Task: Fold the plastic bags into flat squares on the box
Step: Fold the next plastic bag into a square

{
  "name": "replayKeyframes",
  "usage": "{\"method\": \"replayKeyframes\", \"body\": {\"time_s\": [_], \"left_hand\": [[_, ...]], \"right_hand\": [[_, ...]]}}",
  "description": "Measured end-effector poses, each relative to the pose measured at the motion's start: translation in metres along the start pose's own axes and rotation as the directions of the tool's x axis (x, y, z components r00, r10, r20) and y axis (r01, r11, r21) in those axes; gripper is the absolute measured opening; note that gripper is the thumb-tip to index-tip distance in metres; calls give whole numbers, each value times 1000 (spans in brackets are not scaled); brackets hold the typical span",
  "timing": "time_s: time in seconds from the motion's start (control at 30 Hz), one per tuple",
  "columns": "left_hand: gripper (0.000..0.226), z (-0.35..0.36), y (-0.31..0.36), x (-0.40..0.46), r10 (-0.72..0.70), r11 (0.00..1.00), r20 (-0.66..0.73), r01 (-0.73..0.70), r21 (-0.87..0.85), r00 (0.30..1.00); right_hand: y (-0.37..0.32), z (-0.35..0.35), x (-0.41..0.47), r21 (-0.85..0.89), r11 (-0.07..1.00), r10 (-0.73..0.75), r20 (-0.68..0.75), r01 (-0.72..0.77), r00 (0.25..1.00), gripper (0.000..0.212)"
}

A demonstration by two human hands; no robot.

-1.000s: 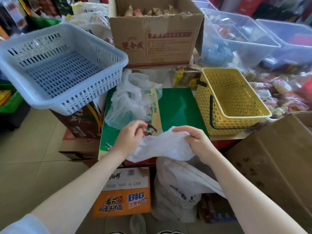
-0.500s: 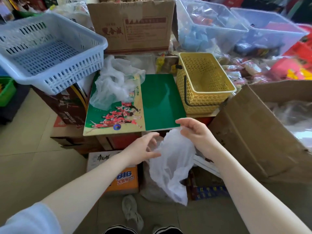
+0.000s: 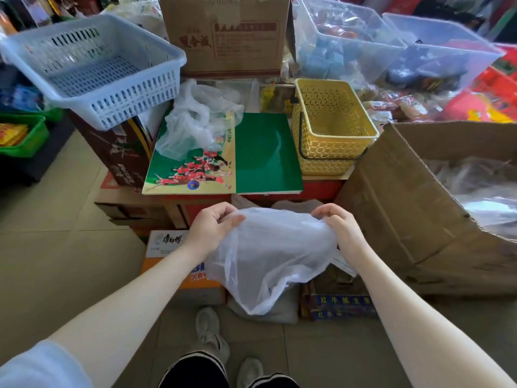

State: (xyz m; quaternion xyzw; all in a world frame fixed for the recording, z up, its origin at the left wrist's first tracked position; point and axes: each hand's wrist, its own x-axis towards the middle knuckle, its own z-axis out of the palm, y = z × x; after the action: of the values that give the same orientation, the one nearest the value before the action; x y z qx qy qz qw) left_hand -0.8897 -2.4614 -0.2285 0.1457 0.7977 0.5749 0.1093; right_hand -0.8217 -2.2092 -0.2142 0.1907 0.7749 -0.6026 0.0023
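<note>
left hand (image 3: 209, 231) grips plastic bag (image 3: 274, 253) top edge | right hand (image 3: 340, 228) grips other end | bag hangs below green box (image 3: 226, 158) | crumpled bags (image 3: 195, 119) on box

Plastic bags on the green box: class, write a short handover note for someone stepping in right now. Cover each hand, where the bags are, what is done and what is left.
Left hand and right hand each grip the top edge of one translucent plastic bag, held in the air in front of the green box, not on it.
A crumpled pile of bags lies on the box's far left corner.
Done: one bag picked up and spread between the hands. No folded squares are visible.
Left: lay this bag on the box, fold it flat and square, then do the pile.
</note>
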Motion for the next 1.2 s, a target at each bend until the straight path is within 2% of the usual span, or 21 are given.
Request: {"method": "replayKeyframes", "body": {"time_s": [0.07, 0.13, 0.23, 0.3, 0.43, 0.47, 0.53, 0.6, 0.63, 0.67, 0.73, 0.8, 0.9, 1.0, 1.1, 1.2], "left_hand": [[32, -1, 3, -4, 30, 999, -3, -30, -32, 1000], [35, -1, 10, -6, 53, 997, 11, -52, -57, 999], [29, 1, 25, -2, 67, 993, 5, -66, -100, 998], [31, -1, 32, 1, 76, 991, 10, -75, -109, 997], [35, -17, 37, -3, 111, 991, 153, -98, -90, 982], [38, -20, 36, -5, 127, 992, 206, -129, -5, 970], [49, -21, 31, -7, 125, 929, 297, -217, 301, 947], [61, -19, 24, -6, 63, 749, 309, -249, 614, 949], [67, -18, 20, -5, 62, 653, 283, -253, 714, 957], [74, -17, 17, -5, 124, 594, 249, -272, 757, 961], [77, -7, 17, -6, 339, 606, 176, -358, 710, 924], [72, 9, 28, -13, 473, 690, 123, -453, 564, 873], [67, 29, 43, -18, 452, 753, 166, -475, 455, 876], [57, 26, 45, -17, 473, 804, 74, -465, 371, 878], [45, 14, 50, -15, 427, 879, -10, -412, 241, 904], [54, 7, 56, -14, 332, 936, -15, -327, 129, 943]], "right_hand": [[1, 2, -6, -177, 984, 6, 70, 7, 998, 23], [-6, 5, -11, -327, 942, -10, 212, 80, 977, 26], [-21, 11, -14, -433, 876, -72, 318, 212, 945, 24], [-28, 13, -12, -407, 879, -133, 292, 249, 947, 16], [-36, 9, -9, -279, 948, -142, 60, 153, 988, 14], [-35, 7, -7, -270, 953, -138, 30, 141, 990, 14], [-35, 7, -7, -225, 965, -132, 16, 133, 991, 10], [-39, 9, -9, -95, 992, -86, -6, 85, 996, 5], [-41, 10, -10, -10, 999, -49, -12, 49, 999, 7], [-44, 12, -12, 71, 997, -12, -6, 12, 1000, 12], [-51, 18, -13, 154, 987, 43, -1, -43, 999, 19], [-56, 28, -15, 142, 987, 70, -8, -68, 998, 19], [-63, 40, -22, 176, 983, 44, 51, -53, 998, 12], [-67, 39, -30, 344, 938, -17, 139, -32, 990, 16], [-67, 29, -33, 538, 840, -62, 215, -66, 975, 23], [-64, 27, -32, 589, 805, -160, 327, -69, 931, 38]]}}
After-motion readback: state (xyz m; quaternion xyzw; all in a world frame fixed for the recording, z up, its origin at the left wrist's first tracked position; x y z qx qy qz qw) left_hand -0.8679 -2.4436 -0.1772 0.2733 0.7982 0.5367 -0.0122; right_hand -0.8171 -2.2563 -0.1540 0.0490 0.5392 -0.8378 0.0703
